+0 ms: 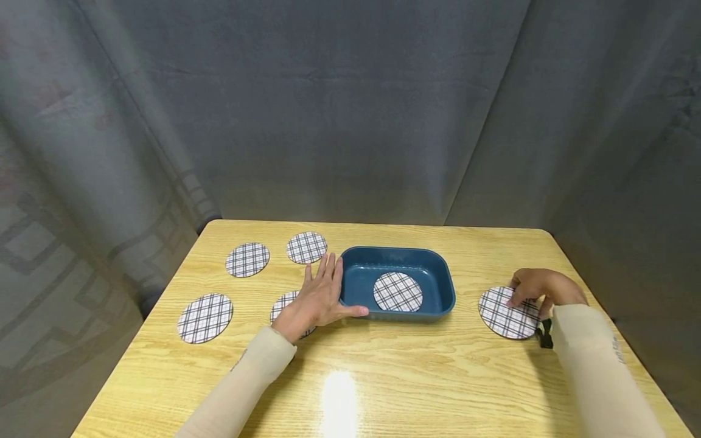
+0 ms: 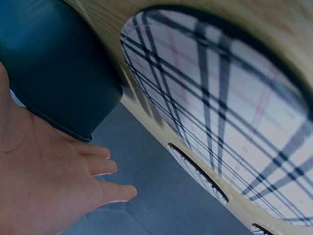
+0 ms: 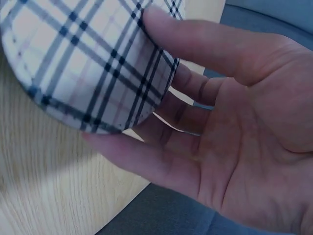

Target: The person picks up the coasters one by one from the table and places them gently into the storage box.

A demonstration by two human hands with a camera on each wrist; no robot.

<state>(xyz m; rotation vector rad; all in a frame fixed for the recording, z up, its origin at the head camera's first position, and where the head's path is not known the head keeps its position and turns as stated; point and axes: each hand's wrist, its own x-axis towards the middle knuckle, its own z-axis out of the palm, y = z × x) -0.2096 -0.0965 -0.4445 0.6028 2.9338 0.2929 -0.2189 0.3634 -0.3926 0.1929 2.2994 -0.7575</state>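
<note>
A blue rectangular dish stands near the middle of the table, with one round plaid coaster lying inside. My left hand rests against the dish's left end, fingers straight and spread, thumb along its front rim. In the left wrist view, the palm faces the dish wall. At the right, my right hand pinches another plaid coaster, thumb on top and fingers beneath its edge. The right wrist view shows that coaster tilted above the wood, held by the hand.
Several more plaid coasters lie on the table's left side: one at the front left, two farther back, and one partly hidden under my left wrist. Grey curtains hang close behind and beside the wooden table.
</note>
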